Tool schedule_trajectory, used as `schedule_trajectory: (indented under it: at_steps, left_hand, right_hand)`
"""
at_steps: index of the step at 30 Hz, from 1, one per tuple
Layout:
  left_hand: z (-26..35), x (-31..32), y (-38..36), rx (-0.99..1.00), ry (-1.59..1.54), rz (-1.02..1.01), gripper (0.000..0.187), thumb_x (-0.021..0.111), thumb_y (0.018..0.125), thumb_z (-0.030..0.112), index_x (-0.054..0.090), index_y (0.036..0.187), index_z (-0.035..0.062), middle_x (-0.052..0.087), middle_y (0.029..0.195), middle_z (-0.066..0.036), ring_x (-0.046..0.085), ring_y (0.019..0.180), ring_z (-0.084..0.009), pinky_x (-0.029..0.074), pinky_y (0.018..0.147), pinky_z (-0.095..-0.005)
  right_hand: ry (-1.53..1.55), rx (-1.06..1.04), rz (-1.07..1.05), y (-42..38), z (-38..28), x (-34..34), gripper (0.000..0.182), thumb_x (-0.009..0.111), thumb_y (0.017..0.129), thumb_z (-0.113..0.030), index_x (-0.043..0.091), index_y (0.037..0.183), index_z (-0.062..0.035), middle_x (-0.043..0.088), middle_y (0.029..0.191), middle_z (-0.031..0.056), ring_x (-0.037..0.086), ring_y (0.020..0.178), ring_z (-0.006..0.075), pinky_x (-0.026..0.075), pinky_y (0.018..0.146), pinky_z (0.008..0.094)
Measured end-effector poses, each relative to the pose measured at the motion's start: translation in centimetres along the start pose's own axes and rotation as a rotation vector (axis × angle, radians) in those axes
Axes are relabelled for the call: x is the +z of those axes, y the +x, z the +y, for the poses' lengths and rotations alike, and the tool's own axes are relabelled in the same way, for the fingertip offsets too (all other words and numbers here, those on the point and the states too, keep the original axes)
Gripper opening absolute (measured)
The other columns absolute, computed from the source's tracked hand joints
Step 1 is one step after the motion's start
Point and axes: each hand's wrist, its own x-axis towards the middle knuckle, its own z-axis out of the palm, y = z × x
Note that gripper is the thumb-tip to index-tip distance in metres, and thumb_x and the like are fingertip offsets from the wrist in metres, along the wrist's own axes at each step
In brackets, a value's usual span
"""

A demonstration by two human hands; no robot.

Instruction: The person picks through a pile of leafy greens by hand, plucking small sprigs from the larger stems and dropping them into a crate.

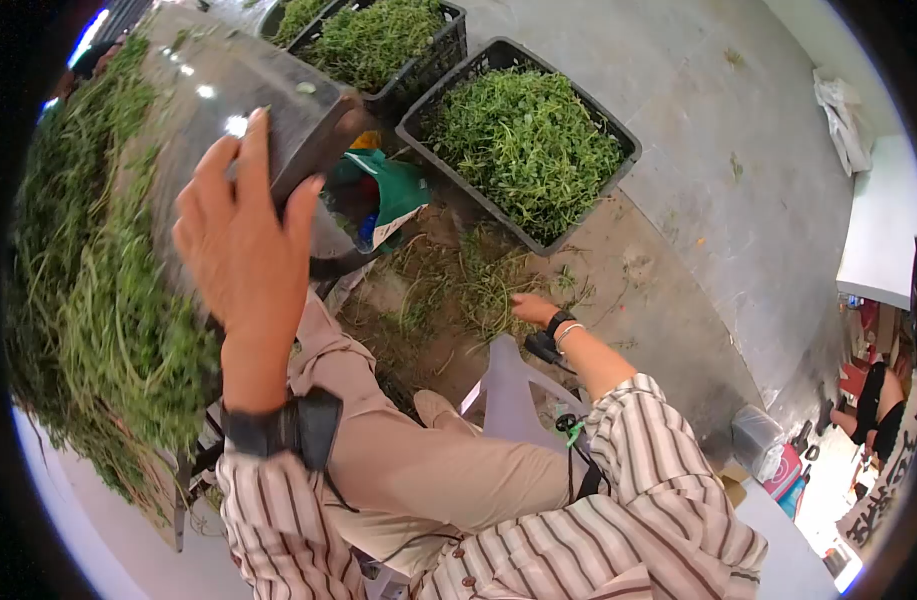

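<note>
- Leafy green long-stemmed plants [118, 330] lie heaped on the shiny grey tabletop [278, 88] at ten o'clock from the seated person [418, 458]; a knock could tip some off
- Left hand [240, 225], eleven o'clock: fingers spread, gripping nothing I can see
- Right hand [534, 308], one o'clock: low near loose green stems [448, 278], I can't tell its grip; a stray step might crush those
- Black plastic crate [478, 200], twelve o'clock: so full a bump may spill it

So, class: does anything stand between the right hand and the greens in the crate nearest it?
Yes: the crate's near wall stands between the right hand and the greens inside. From above, nothing visible covers them.
</note>
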Motion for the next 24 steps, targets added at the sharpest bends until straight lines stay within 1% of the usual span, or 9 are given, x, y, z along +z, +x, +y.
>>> schedule_trajectory:
  at_steps: [4,9,12,17,18,19,21,23,24]
  left_hand:
    - [0.3,-0.5,0.5,0.011,0.034,-0.035,0.054,0.064,0.080,0.030,0.048,0.131,0.0183,0.047,0.119,-0.008,0.045,0.106,-0.0280,0.038,0.090,-0.0395]
    - [1.0,-0.7,1.2,0.024,0.067,-0.081,0.050,0.059,0.086,0.031,0.047,0.132,0.0154,0.046,0.120,-0.013,0.045,0.107,-0.0299,0.038,0.090,-0.0407]
    - [0.3,-0.7,1.1,0.095,0.112,-0.061,0.055,0.048,0.090,0.044,0.049,0.129,0.0049,0.044,0.116,-0.017,0.043,0.104,-0.0297,0.040,0.086,-0.0389]
    - [-0.4,-0.6,1.4,0.129,0.145,-0.098,0.050,0.047,0.093,0.034,0.044,0.132,0.0044,0.039,0.124,-0.018,0.042,0.114,-0.0319,0.043,0.089,-0.0415]
    - [-2.2,0.1,1.4,0.264,0.145,-0.026,0.062,0.040,0.091,0.048,0.044,0.131,0.0001,0.039,0.113,-0.016,0.042,0.101,-0.0278,0.042,0.079,-0.0411]
    - [-3.4,0.5,1.4,0.395,0.145,0.046,0.077,0.034,0.089,0.061,0.044,0.129,-0.0041,0.038,0.103,-0.013,0.042,0.088,-0.0238,0.040,0.068,-0.0407]
    - [-3.1,0.2,0.6,0.314,0.169,0.019,0.076,0.034,0.089,0.060,0.044,0.129,-0.0042,0.038,0.103,-0.014,0.043,0.089,-0.0239,0.041,0.067,-0.0404]
    - [-0.9,-0.8,1.0,0.150,0.226,-0.043,0.075,0.036,0.089,0.058,0.043,0.129,-0.0044,0.039,0.104,-0.017,0.043,0.089,-0.0241,0.042,0.066,-0.0397]
    - [-0.2,-0.7,1.5,0.265,0.227,-0.046,0.059,0.043,0.092,0.046,0.041,0.128,-0.0015,0.039,0.112,-0.016,0.048,0.094,-0.0257,0.052,0.067,-0.0351]
  right_hand:
    - [-0.041,0.240,-0.250,2.6,2.7,3.4,0.058,0.050,0.079,-0.018,0.039,0.132,0.0016,0.047,0.127,0.0259,0.047,0.115,0.0383,0.041,0.093,0.0417]
    - [-0.102,0.231,-0.243,4.2,3.8,6.3,0.065,0.049,0.078,-0.014,0.029,0.138,0.0000,0.039,0.133,0.0271,0.044,0.119,0.0387,0.039,0.095,0.0409]
    - [-0.104,0.261,-0.260,5.7,4.1,7.6,0.064,0.048,0.078,-0.012,0.029,0.138,0.0004,0.038,0.134,0.0277,0.044,0.118,0.0395,0.039,0.096,0.0409]
    - [0.087,0.420,-0.417,6.6,1.6,7.3,0.066,0.046,0.079,-0.013,0.024,0.140,-0.0015,0.032,0.138,0.0264,0.044,0.117,0.0412,0.036,0.097,0.0444]
    - [-0.073,0.305,-0.372,9.6,5.8,12.9,0.062,0.045,0.087,-0.015,0.019,0.141,-0.0018,0.052,0.118,0.0278,0.052,0.108,0.0402,0.041,0.090,0.0512]
    - [-0.070,0.303,-0.373,9.5,4.7,12.3,0.062,0.045,0.087,-0.015,0.019,0.141,-0.0018,0.052,0.118,0.0278,0.052,0.108,0.0402,0.041,0.090,0.0512]
    - [0.027,0.441,-0.372,8.4,1.9,9.8,0.062,0.043,0.085,-0.013,0.021,0.142,-0.0045,0.027,0.142,0.0251,0.038,0.123,0.0395,0.026,0.103,0.0523]
    - [0.150,0.418,-0.280,9.0,3.6,11.7,0.054,0.044,0.086,-0.014,0.031,0.138,-0.0051,0.031,0.140,0.0231,0.036,0.124,0.0387,0.025,0.104,0.0518]
    - [0.283,0.404,-0.163,10.4,5.1,13.5,0.048,0.044,0.087,-0.016,0.041,0.134,-0.0056,0.036,0.139,0.0211,0.034,0.125,0.0378,0.025,0.105,0.0513]
